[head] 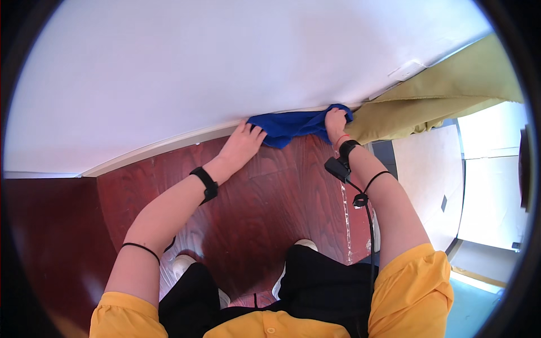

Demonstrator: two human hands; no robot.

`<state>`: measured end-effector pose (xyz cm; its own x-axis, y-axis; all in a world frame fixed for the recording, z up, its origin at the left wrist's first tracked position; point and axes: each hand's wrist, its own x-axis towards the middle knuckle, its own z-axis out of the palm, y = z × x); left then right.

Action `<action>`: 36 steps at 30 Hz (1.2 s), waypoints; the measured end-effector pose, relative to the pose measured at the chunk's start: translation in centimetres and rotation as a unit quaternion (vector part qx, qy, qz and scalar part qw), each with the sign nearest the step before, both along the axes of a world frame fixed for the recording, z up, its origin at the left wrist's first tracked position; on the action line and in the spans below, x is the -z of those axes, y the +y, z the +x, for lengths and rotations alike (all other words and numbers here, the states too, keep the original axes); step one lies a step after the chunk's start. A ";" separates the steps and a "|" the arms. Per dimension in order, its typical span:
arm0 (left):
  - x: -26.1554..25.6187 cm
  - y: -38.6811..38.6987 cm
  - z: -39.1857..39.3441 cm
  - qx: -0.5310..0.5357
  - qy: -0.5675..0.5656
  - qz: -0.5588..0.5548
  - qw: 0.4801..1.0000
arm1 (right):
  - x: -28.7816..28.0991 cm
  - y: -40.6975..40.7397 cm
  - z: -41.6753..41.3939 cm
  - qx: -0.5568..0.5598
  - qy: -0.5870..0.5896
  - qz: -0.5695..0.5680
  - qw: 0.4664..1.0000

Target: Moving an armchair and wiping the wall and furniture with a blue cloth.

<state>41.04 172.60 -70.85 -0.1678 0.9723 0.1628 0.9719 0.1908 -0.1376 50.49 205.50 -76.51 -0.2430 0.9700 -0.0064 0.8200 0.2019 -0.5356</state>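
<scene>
A blue cloth [291, 126] is stretched along the white baseboard [169, 145], where the wall meets the reddish-brown wood-grain floor. My left hand [245, 143] lies on the cloth's left end, its fingertips partly over the fabric. At the right end, my right hand [337, 122] grips bunched cloth with curled fingers, close to the hem of a yellow-green curtain. Some of the right fingers are hidden by the fold. Both wrists wear black straps, and a small black device with a cable hangs at the right one.
The yellow-green curtain [422, 101] hangs at the right, beside a white wall socket [406, 70]. A dark red panel [55, 236] stands at the left. The floor [253, 215] ends in a worn step edge at the right, with white panels beyond. My white shoes [183, 264] stand on the floor.
</scene>
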 end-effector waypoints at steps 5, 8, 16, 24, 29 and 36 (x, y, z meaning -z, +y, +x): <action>-0.8 -5.8 -1.7 -0.031 0.022 -0.053 0.998 | -0.1 -7.1 -2.4 -0.022 0.014 -0.027 0.999; -1.0 -9.7 -2.7 -0.051 0.016 -0.080 0.995 | -1.1 -12.0 -3.3 -0.056 0.036 -0.057 0.996; -1.9 -20.6 -5.2 -0.127 0.019 -0.061 0.990 | -4.8 -23.8 -5.4 -0.218 0.019 -0.206 0.954; -4.0 -24.3 -5.9 -0.233 -0.123 0.117 0.958 | -3.3 -22.9 -7.5 -0.249 0.170 -0.284 0.910; -4.8 -24.1 -5.1 -0.287 -0.168 0.166 0.928 | -10.9 -26.0 -6.9 -0.271 0.261 -0.314 0.872; -8.9 -22.0 -2.9 -0.292 -0.266 0.345 0.851 | -22.1 -26.9 -6.8 -0.359 0.478 -0.215 0.772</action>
<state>38.16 150.59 -61.94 -0.8186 0.4008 0.4115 0.5730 0.5198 0.6337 43.71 178.57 -54.43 -0.8106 0.5406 0.2251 -0.2322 0.0561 -0.9710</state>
